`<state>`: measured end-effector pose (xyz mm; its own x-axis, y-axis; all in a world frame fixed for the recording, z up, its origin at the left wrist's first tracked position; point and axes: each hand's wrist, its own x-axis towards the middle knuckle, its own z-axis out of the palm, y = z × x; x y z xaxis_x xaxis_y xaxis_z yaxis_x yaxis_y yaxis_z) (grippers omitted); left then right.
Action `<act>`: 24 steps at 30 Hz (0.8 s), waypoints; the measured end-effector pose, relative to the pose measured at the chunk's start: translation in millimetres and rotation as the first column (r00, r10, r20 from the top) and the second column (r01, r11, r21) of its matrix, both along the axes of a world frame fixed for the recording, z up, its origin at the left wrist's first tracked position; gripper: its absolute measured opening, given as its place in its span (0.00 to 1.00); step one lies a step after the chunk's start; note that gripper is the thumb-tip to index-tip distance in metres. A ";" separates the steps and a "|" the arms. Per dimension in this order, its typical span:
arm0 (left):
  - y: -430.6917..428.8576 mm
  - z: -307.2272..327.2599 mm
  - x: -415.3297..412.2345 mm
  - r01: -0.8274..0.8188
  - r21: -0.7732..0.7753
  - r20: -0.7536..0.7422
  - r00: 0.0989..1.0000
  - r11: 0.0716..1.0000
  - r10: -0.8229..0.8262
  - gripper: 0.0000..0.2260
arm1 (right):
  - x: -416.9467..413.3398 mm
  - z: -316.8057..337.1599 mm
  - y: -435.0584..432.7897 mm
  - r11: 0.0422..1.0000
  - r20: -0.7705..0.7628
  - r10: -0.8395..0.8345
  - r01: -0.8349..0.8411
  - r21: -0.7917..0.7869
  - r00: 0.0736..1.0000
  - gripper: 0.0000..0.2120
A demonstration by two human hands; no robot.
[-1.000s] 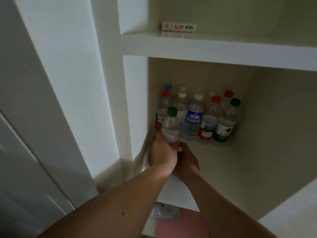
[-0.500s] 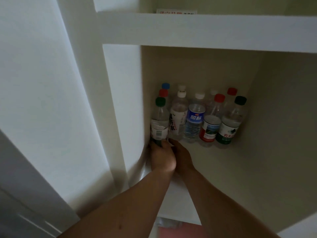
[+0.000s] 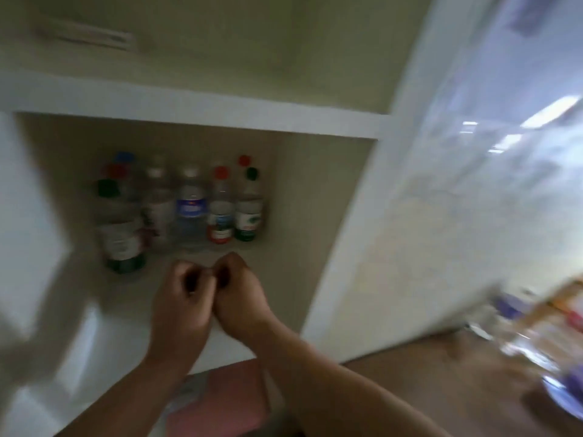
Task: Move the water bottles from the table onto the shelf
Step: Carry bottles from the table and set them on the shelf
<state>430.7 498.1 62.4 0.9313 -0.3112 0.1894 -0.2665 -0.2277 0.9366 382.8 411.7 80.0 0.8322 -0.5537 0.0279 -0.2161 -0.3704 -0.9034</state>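
Note:
Several water bottles stand in rows at the back of the white shelf [image 3: 104,329] compartment. The green-capped bottle [image 3: 121,228] stands upright at the front left of the group, free of my hands. Beside it are a white-capped bottle [image 3: 157,209], a blue-labelled bottle [image 3: 190,209], a red-capped bottle [image 3: 220,212] and another green-capped bottle [image 3: 250,209]. My left hand [image 3: 184,299] and my right hand [image 3: 239,293] hover side by side just in front of the bottles, fingers curled in, holding nothing. The frame is blurred by motion.
A shelf board [image 3: 195,110] runs above the bottles, with a small box [image 3: 85,34] on it. The white side panel [image 3: 394,216] rises on the right. A brown wooden table [image 3: 426,373] with blurred items [image 3: 542,335] lies at lower right. Something pink [image 3: 220,402] sits below the shelf.
My left hand has let go of the green-capped bottle, which now stands on the shelf. Both hands have drawn back from it. The view has swung to the right.

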 end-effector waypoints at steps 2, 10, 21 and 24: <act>-12.2 21.3 -42.0 0.149 -0.053 0.056 0.988 0.987 -0.146 0.05 | -53.3 17.4 -13.9 0.997 0.049 -0.053 0.055 -0.050 0.997 0.10; -132.5 46.1 -192.2 0.695 0.025 0.157 0.707 0.719 -0.689 0.07 | -280.5 43.1 -117.1 0.884 0.018 -0.407 0.398 -0.245 0.913 0.20; -323.0 -60.4 -316.5 0.846 0.395 -0.233 0.469 0.358 -0.852 0.10 | -476.4 -104.4 -293.2 0.688 -0.434 -0.686 0.715 -0.126 0.584 0.17; -391.1 -82.9 -340.6 0.828 0.427 -0.285 0.504 0.363 -0.815 0.14 | -497.2 -126.5 -366.1 0.694 -0.452 -0.670 0.712 -0.102 0.588 0.22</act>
